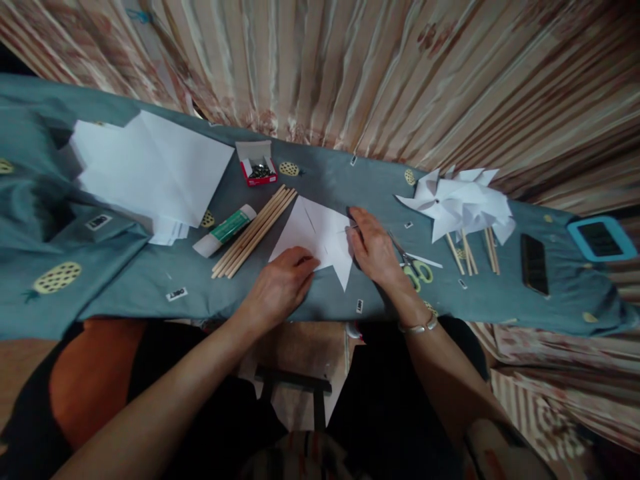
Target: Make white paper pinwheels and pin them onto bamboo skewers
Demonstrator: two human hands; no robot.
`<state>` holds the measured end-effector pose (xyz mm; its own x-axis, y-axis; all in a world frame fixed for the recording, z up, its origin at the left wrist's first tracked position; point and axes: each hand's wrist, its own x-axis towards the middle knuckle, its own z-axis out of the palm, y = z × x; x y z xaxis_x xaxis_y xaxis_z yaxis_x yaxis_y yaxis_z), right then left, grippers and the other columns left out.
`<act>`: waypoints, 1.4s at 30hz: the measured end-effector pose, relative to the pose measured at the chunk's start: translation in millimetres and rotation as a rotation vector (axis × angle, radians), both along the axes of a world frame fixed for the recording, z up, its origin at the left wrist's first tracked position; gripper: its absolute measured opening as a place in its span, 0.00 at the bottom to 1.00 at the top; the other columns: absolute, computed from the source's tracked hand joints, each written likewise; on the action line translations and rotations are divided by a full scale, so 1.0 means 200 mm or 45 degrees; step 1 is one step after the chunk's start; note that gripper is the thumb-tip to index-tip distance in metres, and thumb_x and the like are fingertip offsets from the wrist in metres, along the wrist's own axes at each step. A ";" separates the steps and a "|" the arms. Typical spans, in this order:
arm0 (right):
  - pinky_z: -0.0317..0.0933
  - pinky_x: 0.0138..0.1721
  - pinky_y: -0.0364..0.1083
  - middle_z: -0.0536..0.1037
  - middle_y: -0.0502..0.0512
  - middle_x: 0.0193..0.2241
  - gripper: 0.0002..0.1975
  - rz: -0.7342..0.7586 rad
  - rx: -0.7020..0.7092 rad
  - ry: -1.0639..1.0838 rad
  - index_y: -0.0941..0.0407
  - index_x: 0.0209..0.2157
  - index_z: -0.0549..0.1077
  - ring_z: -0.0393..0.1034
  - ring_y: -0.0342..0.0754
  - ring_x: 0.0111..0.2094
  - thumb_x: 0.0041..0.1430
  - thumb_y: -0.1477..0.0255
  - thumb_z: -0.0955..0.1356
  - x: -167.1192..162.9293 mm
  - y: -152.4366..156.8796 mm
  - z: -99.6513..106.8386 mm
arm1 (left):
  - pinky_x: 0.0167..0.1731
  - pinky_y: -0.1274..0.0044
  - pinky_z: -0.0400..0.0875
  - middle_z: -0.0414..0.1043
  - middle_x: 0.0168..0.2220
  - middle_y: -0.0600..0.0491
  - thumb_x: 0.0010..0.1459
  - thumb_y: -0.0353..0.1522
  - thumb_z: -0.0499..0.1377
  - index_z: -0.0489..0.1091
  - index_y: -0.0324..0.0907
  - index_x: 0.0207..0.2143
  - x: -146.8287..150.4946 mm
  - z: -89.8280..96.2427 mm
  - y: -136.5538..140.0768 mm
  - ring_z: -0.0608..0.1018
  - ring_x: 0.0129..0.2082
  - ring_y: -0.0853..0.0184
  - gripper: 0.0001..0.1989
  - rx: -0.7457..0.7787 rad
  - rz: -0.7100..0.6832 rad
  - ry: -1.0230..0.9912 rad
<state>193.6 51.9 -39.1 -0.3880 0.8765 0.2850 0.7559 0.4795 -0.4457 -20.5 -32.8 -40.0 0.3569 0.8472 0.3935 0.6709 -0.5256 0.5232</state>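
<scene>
A white paper sheet [317,230] with slits cut into it lies in front of me, one pointed flap sticking out toward my side. At its near left edge my left hand [283,283] is closed, thumb and fingers gripping the paper. My right hand [373,250] pinches the sheet's right edge; its fingertips partly cover that corner. Scissors with green handles [420,272] lie just beside my right hand, with a thin white paper strip [425,260] by them. Left of the sheet rests a bundle of several wooden sticks [255,233].
A green and white glue tube [225,231] lies beside the sticks, behind it a red box of metal pins [259,167]. White paper sheets [155,167] spread at left. At right are paper pinwheels [465,200] on sticks, a phone [535,263] and a blue-framed device [601,239]. Curtains hang behind.
</scene>
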 end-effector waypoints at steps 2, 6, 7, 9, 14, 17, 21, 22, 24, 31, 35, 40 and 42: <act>0.58 0.62 0.61 0.72 0.64 0.58 0.23 0.006 -0.014 0.004 0.58 0.59 0.67 0.65 0.59 0.60 0.67 0.65 0.60 0.02 0.02 0.01 | 0.41 0.71 0.78 0.74 0.41 0.45 0.63 0.25 0.53 0.74 0.36 0.43 -0.02 0.01 0.00 0.78 0.39 0.62 0.10 -0.004 -0.025 -0.007; 0.67 0.52 0.58 0.80 0.60 0.46 0.21 -0.092 -0.155 0.119 0.56 0.55 0.72 0.76 0.56 0.45 0.63 0.63 0.65 0.07 0.02 0.05 | 0.44 0.68 0.77 0.75 0.45 0.43 0.64 0.25 0.52 0.74 0.36 0.44 -0.07 0.02 0.02 0.78 0.43 0.60 0.12 0.039 -0.026 0.038; 0.69 0.48 0.56 0.81 0.58 0.43 0.21 -0.120 -0.223 0.175 0.55 0.54 0.72 0.77 0.54 0.40 0.61 0.63 0.66 0.08 0.01 0.05 | 0.45 0.67 0.77 0.75 0.45 0.43 0.64 0.25 0.52 0.75 0.36 0.44 -0.08 0.03 0.02 0.78 0.44 0.59 0.12 0.046 -0.013 0.056; 0.70 0.41 0.52 0.82 0.54 0.35 0.22 -0.143 -0.394 0.312 0.55 0.53 0.73 0.76 0.50 0.34 0.58 0.64 0.69 0.11 -0.01 0.05 | 0.47 0.65 0.76 0.75 0.47 0.43 0.64 0.25 0.52 0.75 0.36 0.44 -0.11 0.03 0.03 0.77 0.46 0.58 0.13 0.051 0.019 0.089; 0.68 0.32 0.46 0.81 0.49 0.27 0.24 -0.142 -0.767 0.590 0.56 0.48 0.74 0.73 0.45 0.27 0.49 0.62 0.73 0.16 -0.14 0.04 | 0.51 0.63 0.73 0.74 0.51 0.42 0.63 0.23 0.52 0.75 0.36 0.44 -0.14 0.05 0.07 0.75 0.49 0.57 0.13 0.086 0.068 0.136; 0.68 0.30 0.46 0.80 0.49 0.25 0.24 -0.184 -0.851 0.622 0.56 0.46 0.74 0.73 0.46 0.26 0.47 0.63 0.74 0.17 -0.21 0.06 | 0.52 0.62 0.71 0.71 0.53 0.42 0.63 0.23 0.51 0.73 0.36 0.47 -0.11 0.08 0.05 0.73 0.51 0.56 0.14 0.167 0.101 0.133; 0.67 0.29 0.46 0.80 0.50 0.25 0.23 -0.246 -0.817 0.519 0.55 0.47 0.73 0.74 0.46 0.25 0.49 0.64 0.73 0.18 -0.27 0.09 | 0.44 0.65 0.74 0.74 0.46 0.43 0.64 0.30 0.56 0.73 0.37 0.45 -0.01 0.10 -0.04 0.74 0.44 0.57 0.10 0.206 -0.027 0.193; 0.67 0.29 0.46 0.80 0.50 0.26 0.22 -0.252 -0.786 0.459 0.55 0.47 0.73 0.74 0.46 0.25 0.49 0.65 0.73 0.18 -0.27 0.10 | 0.41 0.67 0.74 0.74 0.42 0.44 0.64 0.31 0.56 0.73 0.37 0.42 0.01 0.09 -0.06 0.75 0.42 0.58 0.08 0.173 -0.082 0.230; 0.67 0.31 0.46 0.81 0.51 0.27 0.19 -0.254 -0.701 0.318 0.55 0.46 0.74 0.74 0.46 0.25 0.52 0.65 0.72 0.18 -0.29 0.12 | 0.38 0.70 0.74 0.74 0.37 0.46 0.64 0.32 0.57 0.73 0.38 0.37 0.06 0.08 -0.10 0.74 0.37 0.60 0.07 0.108 -0.137 0.283; 0.71 0.42 0.50 0.83 0.54 0.35 0.08 -0.075 -0.314 0.218 0.52 0.39 0.79 0.77 0.50 0.36 0.60 0.68 0.68 0.18 -0.33 0.16 | 0.34 0.72 0.73 0.73 0.34 0.49 0.65 0.29 0.54 0.72 0.39 0.34 0.08 0.06 -0.13 0.74 0.35 0.62 0.08 0.079 -0.153 0.325; 0.68 0.53 0.54 0.82 0.53 0.42 0.11 0.060 -0.360 0.327 0.50 0.42 0.78 0.76 0.50 0.47 0.62 0.72 0.65 0.18 -0.33 0.14 | 0.33 0.74 0.72 0.73 0.33 0.49 0.67 0.28 0.52 0.72 0.39 0.34 0.07 0.06 -0.13 0.74 0.35 0.64 0.10 0.033 -0.143 0.263; 0.59 0.62 0.59 0.74 0.53 0.57 0.18 0.172 -0.359 0.253 0.48 0.46 0.77 0.66 0.52 0.60 0.56 0.78 0.67 0.17 -0.32 0.14 | 0.33 0.74 0.73 0.74 0.34 0.49 0.66 0.28 0.53 0.72 0.38 0.34 0.07 0.06 -0.13 0.75 0.35 0.64 0.10 -0.002 -0.115 0.235; 0.58 0.63 0.61 0.70 0.54 0.60 0.18 0.210 -0.371 0.214 0.48 0.46 0.78 0.63 0.54 0.62 0.55 0.78 0.68 0.16 -0.33 0.14 | 0.34 0.75 0.73 0.74 0.33 0.49 0.66 0.28 0.53 0.72 0.38 0.34 0.07 0.06 -0.13 0.75 0.35 0.64 0.10 -0.010 -0.111 0.233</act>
<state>224.8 -13.2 -10.2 -0.4998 0.8597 0.1049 0.5834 0.4237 -0.6929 -6.9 -58.6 -28.0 0.4937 0.8130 0.3087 0.7076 -0.5819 0.4010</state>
